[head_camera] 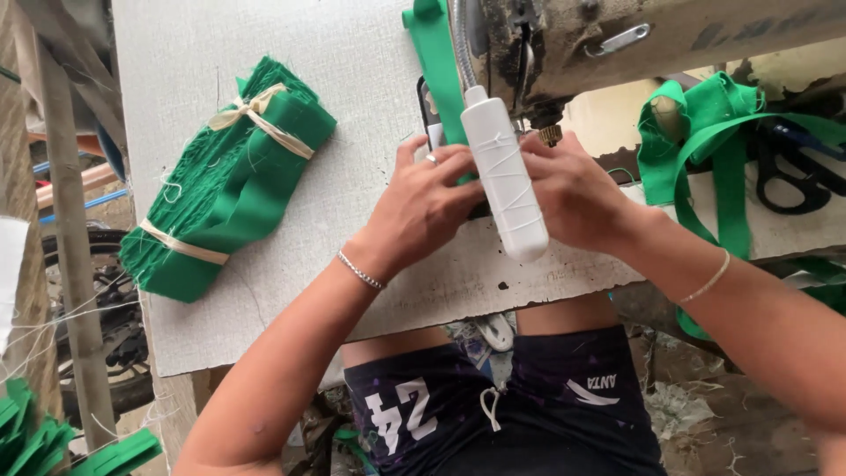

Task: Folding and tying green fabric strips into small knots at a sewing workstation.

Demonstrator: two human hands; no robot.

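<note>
A green fabric strip runs under the sewing machine, its long axis pointing away from the person and toward the far edge of the table; its far end folds over near the machine's left side, and its near end disappears beneath the hands. The left hand, just left of the machine's needle area, lies flat with fingers spread slightly apart, fingertips pressing down where the strip passes. The right hand, just right of that spot, has its fingers curled together toward the strip. A white lamp head on a flexible neck hangs from the machine and hides the needle, the presser foot and where the fingertips meet the fabric, so whether either hand pinches the strip cannot be told.
</note>
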